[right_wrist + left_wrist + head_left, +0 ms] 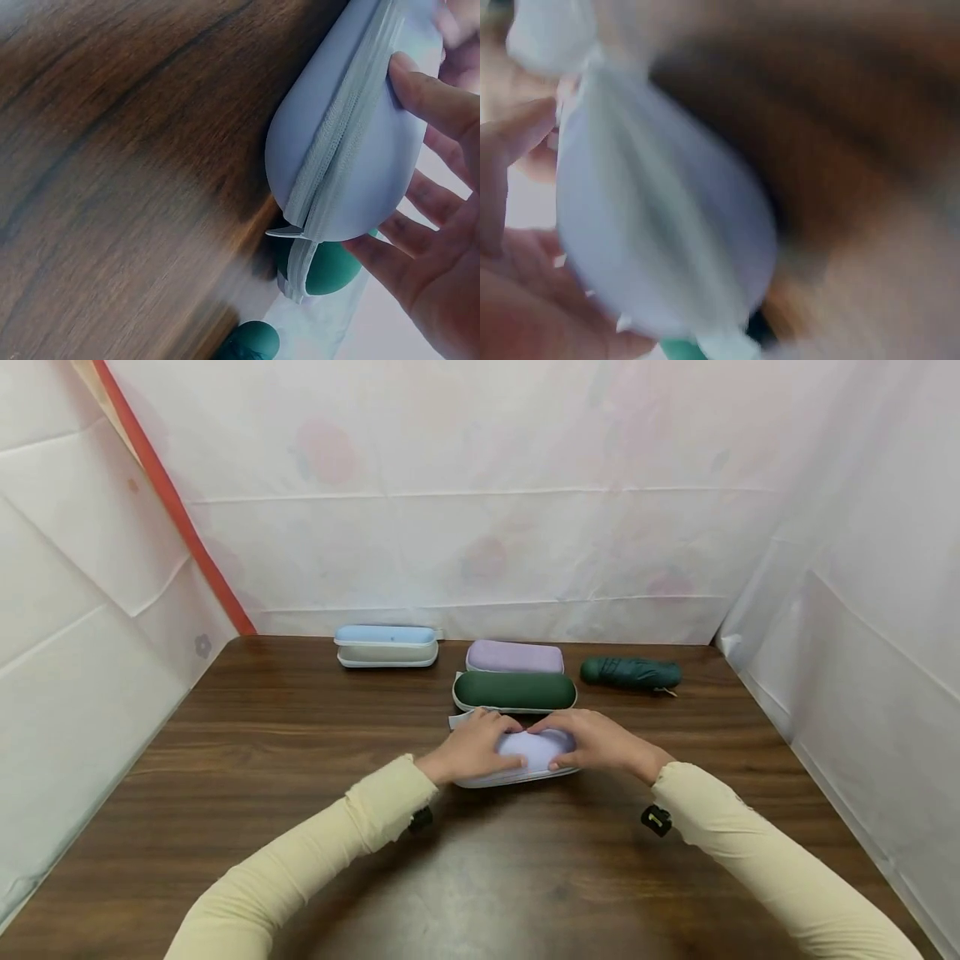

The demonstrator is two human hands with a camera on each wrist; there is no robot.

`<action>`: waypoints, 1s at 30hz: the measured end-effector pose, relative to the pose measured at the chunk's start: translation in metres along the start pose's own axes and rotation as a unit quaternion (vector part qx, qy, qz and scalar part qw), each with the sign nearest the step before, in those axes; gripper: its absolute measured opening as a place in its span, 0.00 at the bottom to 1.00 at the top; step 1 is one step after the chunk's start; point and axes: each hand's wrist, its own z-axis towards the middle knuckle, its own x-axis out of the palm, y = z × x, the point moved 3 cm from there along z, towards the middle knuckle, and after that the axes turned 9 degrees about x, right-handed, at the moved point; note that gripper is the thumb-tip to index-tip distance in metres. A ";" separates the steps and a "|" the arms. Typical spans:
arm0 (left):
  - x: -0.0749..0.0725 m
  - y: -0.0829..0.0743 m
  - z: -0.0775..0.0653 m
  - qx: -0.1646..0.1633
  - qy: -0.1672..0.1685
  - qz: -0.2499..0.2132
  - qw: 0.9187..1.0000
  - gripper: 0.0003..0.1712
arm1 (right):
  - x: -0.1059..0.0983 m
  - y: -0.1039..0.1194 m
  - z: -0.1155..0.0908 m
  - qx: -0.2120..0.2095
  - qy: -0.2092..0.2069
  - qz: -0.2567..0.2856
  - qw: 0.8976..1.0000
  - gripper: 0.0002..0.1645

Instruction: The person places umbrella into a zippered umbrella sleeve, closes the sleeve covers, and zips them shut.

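Observation:
Both hands hold a lavender zippered case (536, 750) low over the middle of the table. My left hand (474, 747) grips its left part, thumb on the near side and fingers over the far side. From the right end, my right hand (603, 745) grips it the same way. A pale zipper (341, 124) runs along the case's side in the right wrist view, with the thumb pressing the shell above it. The left wrist view is blurred, but the case's rounded end (585, 217) shows beside the fingers. Just behind it lies a dark green case (515, 691).
Behind the green case lies a purple case (515, 656). A folded dark green umbrella (633, 673) lies to the right. At the back left sits a light blue and grey case (386, 646) with pale rims. White sheeting (480, 543) walls the back and sides of the wooden table (300, 760).

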 end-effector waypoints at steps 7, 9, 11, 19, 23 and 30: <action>-0.022 0.029 0.008 0.035 0.132 -0.129 0.982 0.20 | -0.002 0.004 -0.001 0.001 0.005 -0.009 1.000 0.31; -0.023 0.034 0.009 0.027 0.169 -0.142 0.975 0.22 | -0.001 0.005 0.000 -0.004 0.006 -0.012 1.000 0.31; -0.024 0.038 0.010 0.018 0.191 -0.139 0.972 0.22 | 0.000 0.005 -0.001 -0.008 0.005 -0.016 1.000 0.31; -0.027 0.045 0.016 0.039 0.197 -0.031 0.979 0.09 | 0.002 0.004 -0.001 -0.007 0.005 -0.026 1.000 0.31; -0.030 0.048 0.013 0.039 0.208 -0.022 0.977 0.07 | 0.002 0.004 -0.002 -0.013 0.004 -0.027 1.000 0.31; -0.027 0.053 0.010 0.054 0.198 -0.022 0.979 0.08 | 0.000 0.005 -0.002 -0.017 0.001 -0.033 0.999 0.31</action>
